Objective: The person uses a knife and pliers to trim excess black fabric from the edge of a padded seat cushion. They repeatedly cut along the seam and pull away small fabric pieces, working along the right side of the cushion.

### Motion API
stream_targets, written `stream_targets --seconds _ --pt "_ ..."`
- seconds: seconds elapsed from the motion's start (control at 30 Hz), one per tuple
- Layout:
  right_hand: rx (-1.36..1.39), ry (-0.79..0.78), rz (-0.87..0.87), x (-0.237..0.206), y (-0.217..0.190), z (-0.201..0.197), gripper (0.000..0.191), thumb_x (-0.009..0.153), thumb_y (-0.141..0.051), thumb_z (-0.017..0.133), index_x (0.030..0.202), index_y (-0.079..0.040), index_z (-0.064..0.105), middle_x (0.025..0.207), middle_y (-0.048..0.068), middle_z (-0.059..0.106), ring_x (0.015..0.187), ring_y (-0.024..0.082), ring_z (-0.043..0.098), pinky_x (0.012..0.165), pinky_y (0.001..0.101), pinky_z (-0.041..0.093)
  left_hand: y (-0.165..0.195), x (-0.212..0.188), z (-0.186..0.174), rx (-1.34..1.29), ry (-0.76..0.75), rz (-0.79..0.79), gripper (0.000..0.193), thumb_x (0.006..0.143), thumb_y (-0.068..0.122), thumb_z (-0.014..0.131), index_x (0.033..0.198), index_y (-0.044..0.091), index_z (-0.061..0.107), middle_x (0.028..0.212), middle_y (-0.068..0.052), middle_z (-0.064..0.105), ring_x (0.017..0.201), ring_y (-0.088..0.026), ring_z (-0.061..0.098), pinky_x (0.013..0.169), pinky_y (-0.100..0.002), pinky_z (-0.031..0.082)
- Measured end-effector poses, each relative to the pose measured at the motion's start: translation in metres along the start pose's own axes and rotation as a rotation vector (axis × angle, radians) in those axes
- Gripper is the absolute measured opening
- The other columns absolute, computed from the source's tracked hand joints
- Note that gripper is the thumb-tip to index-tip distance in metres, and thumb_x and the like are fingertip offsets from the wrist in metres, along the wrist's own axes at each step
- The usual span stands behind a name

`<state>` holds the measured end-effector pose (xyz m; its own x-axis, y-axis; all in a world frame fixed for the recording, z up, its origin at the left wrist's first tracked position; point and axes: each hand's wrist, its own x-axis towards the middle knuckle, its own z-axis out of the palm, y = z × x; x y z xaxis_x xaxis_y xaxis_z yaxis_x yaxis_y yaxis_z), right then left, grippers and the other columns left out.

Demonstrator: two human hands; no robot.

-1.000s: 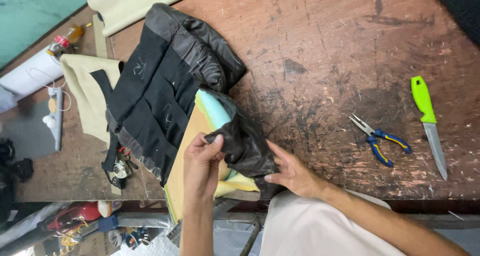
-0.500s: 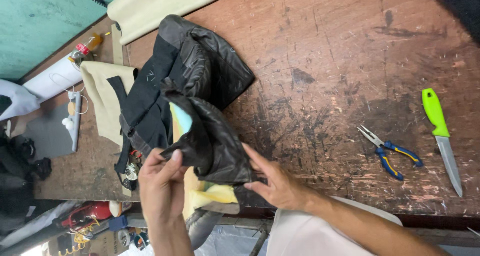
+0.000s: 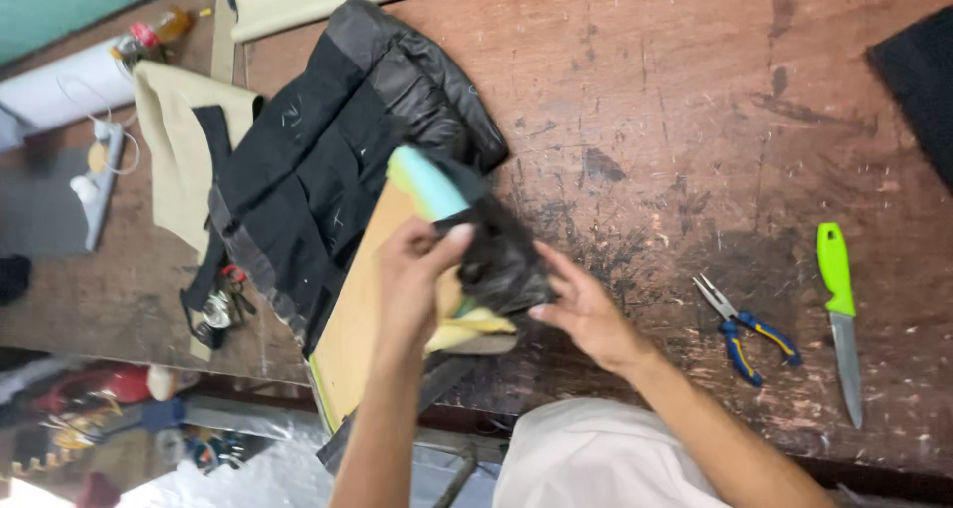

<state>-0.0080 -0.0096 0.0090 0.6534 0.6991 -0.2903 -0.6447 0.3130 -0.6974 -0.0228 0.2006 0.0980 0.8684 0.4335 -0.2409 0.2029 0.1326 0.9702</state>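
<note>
Black leather-like piece [image 3: 496,255] sits bunched between both hands at the near edge of the workbench [image 3: 675,101], centre of my head view. Left hand [image 3: 417,275] is closed on it: thumb and fingers pinch the black material at its upper left, just where it wraps over the pale blue-green end of a foam piece [image 3: 425,179]. Right hand [image 3: 581,305] is half open, fingers spread, fingertips pressed against the right side of the black bundle; more a steadying touch than a full grip.

Under the bundle: a tan board-like sheet [image 3: 362,315] running diagonally off the bench edge, with a yellow foam layer [image 3: 476,324] showing just below the black material.

Behind the hands, touching the foam end, lies a larger black stitched panel with padded sections [image 3: 328,161], spread toward the far left. Partly under it, a beige fabric piece [image 3: 179,141]. A small bunch of metal hardware [image 3: 220,305] lies at the panel's lower left corner.

Right of the hands, well apart: blue-handled pliers [image 3: 745,329], and beyond them a knife with a lime-green handle [image 3: 839,315], blade pointing toward me. Dark fabric [image 3: 918,81] at the far right corner, cut off by the frame.

My pale trousers [image 3: 576,458] show at the bottom. Bench surface is scuffed reddish-brown wood.
</note>
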Motion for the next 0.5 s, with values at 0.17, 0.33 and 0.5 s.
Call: stream_targets --seconds 0.17,0.33,0.5 --pt "-0.039 0.163 0.164 -0.007 0.025 -0.091 0.086 0.082 0.009 0.066 0.159 -0.007 0.032 0.138 0.021 0.060 0.117 0.024 0.064 0.100 0.0371 0.054 -0.072 0.020 0.065 0.361 -0.212 0.004 0.028 0.087 0.012 0.081 0.077 0.002 0.057 0.065 -0.001 0.060 0.060 -0.009 0.054 0.054 -0.030 0.043" --pt "-0.388 0.360 0.138 -0.027 0.040 -0.119 0.077 0.080 0.011 0.067 0.152 -0.005 0.045 0.134 0.018 0.065 0.114 0.022 0.067 0.094 0.0333 0.055 -0.112 0.008 0.086 0.723 -0.389 0.160 0.026 0.092 0.020 0.078 0.089 -0.002 0.064 0.061 -0.011 0.057 0.054 -0.014 0.054 0.055 -0.032 0.043" --pt "-0.878 0.529 -0.152 -0.026 0.034 -0.098 0.063 0.078 0.006 0.068 0.139 -0.002 0.053 0.131 0.015 0.065 0.109 0.024 0.069 0.089 0.0327 0.058 -0.127 0.015 0.069 0.342 -0.366 0.095 0.027 0.095 0.024 0.073 0.087 0.000 0.066 0.066 -0.008 0.067 0.059 -0.009 0.060 0.056 -0.029 0.049"
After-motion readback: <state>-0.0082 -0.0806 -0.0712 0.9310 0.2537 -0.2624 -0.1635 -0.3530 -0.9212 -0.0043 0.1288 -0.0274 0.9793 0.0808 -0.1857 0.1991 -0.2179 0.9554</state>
